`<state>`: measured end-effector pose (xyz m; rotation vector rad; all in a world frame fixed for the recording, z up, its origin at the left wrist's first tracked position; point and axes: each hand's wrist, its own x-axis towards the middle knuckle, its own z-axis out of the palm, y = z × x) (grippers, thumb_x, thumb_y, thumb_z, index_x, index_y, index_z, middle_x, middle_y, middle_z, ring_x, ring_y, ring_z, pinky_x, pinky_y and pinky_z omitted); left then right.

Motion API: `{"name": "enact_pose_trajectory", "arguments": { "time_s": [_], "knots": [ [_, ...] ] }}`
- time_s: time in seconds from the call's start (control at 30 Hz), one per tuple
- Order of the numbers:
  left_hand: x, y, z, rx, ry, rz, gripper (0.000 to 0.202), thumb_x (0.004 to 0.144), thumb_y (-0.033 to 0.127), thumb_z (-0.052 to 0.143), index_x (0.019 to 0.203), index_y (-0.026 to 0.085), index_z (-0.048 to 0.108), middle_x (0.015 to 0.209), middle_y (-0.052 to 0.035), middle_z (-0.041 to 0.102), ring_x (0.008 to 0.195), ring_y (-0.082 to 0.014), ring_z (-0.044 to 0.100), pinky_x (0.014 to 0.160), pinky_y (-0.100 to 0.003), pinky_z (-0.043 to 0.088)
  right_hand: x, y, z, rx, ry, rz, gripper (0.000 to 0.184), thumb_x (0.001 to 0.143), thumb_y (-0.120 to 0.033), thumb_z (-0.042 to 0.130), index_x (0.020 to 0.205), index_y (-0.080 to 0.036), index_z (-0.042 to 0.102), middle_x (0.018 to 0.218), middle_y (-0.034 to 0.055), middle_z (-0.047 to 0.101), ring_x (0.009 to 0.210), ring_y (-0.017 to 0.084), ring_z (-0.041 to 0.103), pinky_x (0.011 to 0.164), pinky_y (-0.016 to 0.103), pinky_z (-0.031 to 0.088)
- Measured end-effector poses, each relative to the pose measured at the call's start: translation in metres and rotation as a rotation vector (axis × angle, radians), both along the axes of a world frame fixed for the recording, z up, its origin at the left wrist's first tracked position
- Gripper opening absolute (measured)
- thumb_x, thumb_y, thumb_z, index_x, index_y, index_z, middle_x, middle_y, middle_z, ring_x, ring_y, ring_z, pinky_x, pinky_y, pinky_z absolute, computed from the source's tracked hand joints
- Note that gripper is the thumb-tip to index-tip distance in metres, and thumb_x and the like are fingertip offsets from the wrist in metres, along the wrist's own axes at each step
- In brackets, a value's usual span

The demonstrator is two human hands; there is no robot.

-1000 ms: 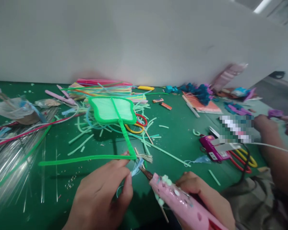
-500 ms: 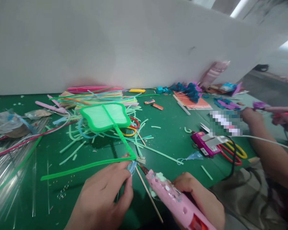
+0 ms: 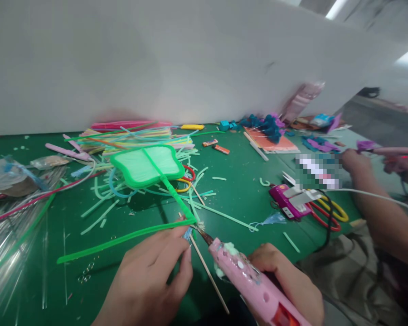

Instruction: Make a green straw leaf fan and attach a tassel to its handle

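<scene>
My left hand [image 3: 149,280] pinches the lower end of a green fan-shaped craft [image 3: 146,166], where its green pipe-cleaner stem [image 3: 177,201] bends into a long tail [image 3: 115,240]. A small blue tassel [image 3: 187,233] and a thin wooden stick [image 3: 209,274] are at my fingertips. My right hand [image 3: 287,283] is wrapped round a pink glue gun [image 3: 251,285]. The gun's metal nozzle [image 3: 204,235] touches the bend of the stem beside my left fingers.
A green table [image 3: 245,194] is strewn with cut strips. Coloured straws [image 3: 132,133] are piled at the back by a white wall. A magenta glue gun [image 3: 287,203], red and yellow rings [image 3: 333,215] and clear plastic sleeves [image 3: 10,231] lie around. Another person's arm [image 3: 377,213] works at right.
The view shifted slightly. My left fingers closed tighter on the stem's bend and the tassel, and the glue gun's nozzle moved in against that joint.
</scene>
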<state>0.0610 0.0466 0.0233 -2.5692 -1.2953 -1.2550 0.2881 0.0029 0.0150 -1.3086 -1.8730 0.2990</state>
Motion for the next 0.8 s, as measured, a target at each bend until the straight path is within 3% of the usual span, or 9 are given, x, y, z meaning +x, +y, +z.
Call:
{"name": "enact_pose_trajectory", "arguments": {
  "time_s": [0.07,0.4,0.57,0.8],
  "knots": [
    [0.0002,0.0002,-0.0003,-0.001,-0.001,-0.002,0.012,0.09,0.014,0.056,0.087,0.022,0.064,0.093,0.0003,0.081,0.081,-0.0159,0.078,0.076,-0.026,0.062,-0.003,-0.0013,0.0001,-0.008,0.002,-0.043,0.021,0.09,-0.007,0.06,0.078,-0.023,0.054,0.067,-0.0053,0.063,0.055,0.01,0.064,0.057,0.017,0.05],
    [0.0007,0.0002,-0.0009,-0.028,-0.013,-0.034,0.011,0.09,0.014,0.056,0.087,0.022,0.063,0.094,0.0009,0.081,0.083,-0.0154,0.077,0.078,-0.026,0.061,0.0058,-0.001,0.001,-0.026,-0.01,0.015,0.017,0.091,-0.012,0.058,0.078,-0.023,0.06,0.066,-0.002,0.066,0.051,0.012,0.064,0.051,0.018,0.05],
    [0.0012,0.0017,-0.0008,-0.028,-0.015,-0.039,0.011,0.09,0.013,0.056,0.089,0.022,0.063,0.094,0.001,0.08,0.084,-0.0157,0.078,0.079,-0.027,0.061,0.002,-0.0017,0.0024,-0.067,-0.017,-0.049,0.027,0.097,-0.021,0.052,0.072,-0.023,0.062,0.061,-0.0001,0.066,0.049,0.013,0.062,0.051,0.02,0.053],
    [0.0015,0.0026,-0.0011,-0.021,-0.015,-0.05,0.01,0.09,0.013,0.057,0.089,0.021,0.063,0.094,0.0003,0.08,0.084,-0.0154,0.077,0.08,-0.026,0.06,0.0026,0.0008,0.0029,0.04,-0.025,0.035,0.018,0.098,-0.018,0.056,0.081,-0.023,0.059,0.065,-0.0026,0.067,0.052,0.01,0.065,0.052,0.016,0.05]
  ]
}}
